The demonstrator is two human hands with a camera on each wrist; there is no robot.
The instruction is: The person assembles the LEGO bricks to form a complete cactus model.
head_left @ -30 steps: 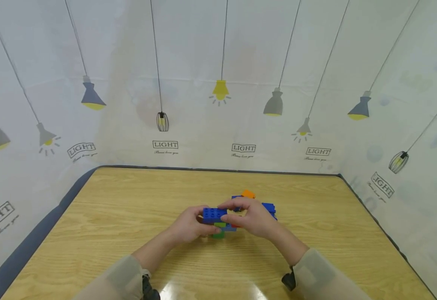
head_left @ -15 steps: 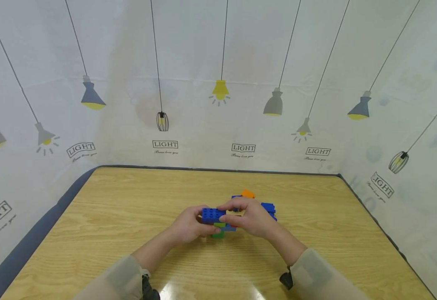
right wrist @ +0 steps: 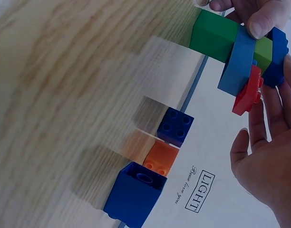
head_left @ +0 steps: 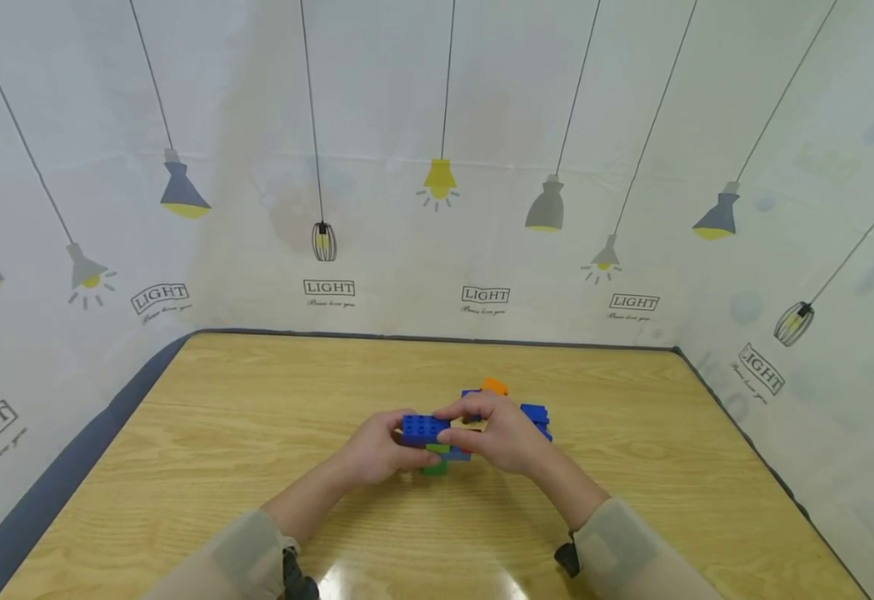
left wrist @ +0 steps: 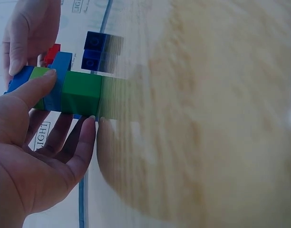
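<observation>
A stack of toy building bricks stands on the wooden table. From the bottom it has a green brick (right wrist: pixel 213 35), a medium blue brick (right wrist: pixel 237 66), a lime brick (right wrist: pixel 263 51) and a dark blue brick (head_left: pixel 423 428) on top. Beside the lime one, a small red brick (right wrist: pixel 249 92) sits on the medium blue brick. My left hand (head_left: pixel 375 452) grips the stack from the left, thumb on the near side. With thumb and index finger, my right hand (head_left: pixel 510 435) pinches the right end of the top dark blue brick, its other fingers loosely extended.
Beyond the right hand lie loose bricks: an orange brick (head_left: pixel 494 386), a small blue brick (right wrist: pixel 176 126) and a larger blue brick (right wrist: pixel 136 194). A patterned curtain (head_left: pixel 377 167) encloses the back and sides of the wooden table (head_left: pixel 272 383).
</observation>
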